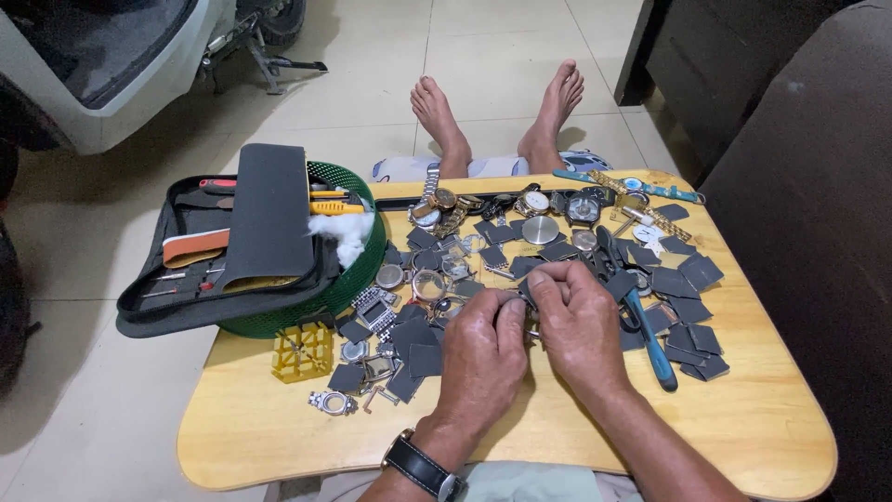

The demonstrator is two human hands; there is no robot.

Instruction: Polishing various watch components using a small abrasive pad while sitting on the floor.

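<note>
My left hand (483,349) and right hand (578,321) meet over the middle of the table (762,418), fingertips pressed together around a small metal part (531,325). My fingers cover most of it, so I cannot tell what it is; only a bit of curved metal shows between the thumbs. Dark square pads (692,274) lie scattered around my hands, flat and unmarked from here. A yellow block (302,351) with slots sits at the table's left edge, just below a green basket (358,279). An open black tool case (232,251) rests over the basket and hides most of it; white cotton (348,232) pokes out beside it. Watches (534,202) line the far edge, their dials too small to read. Blue-handled pliers (650,339) lie just right of my right hand, the head partly hidden by it. My left wrist wears a black watch (423,465).
</note>
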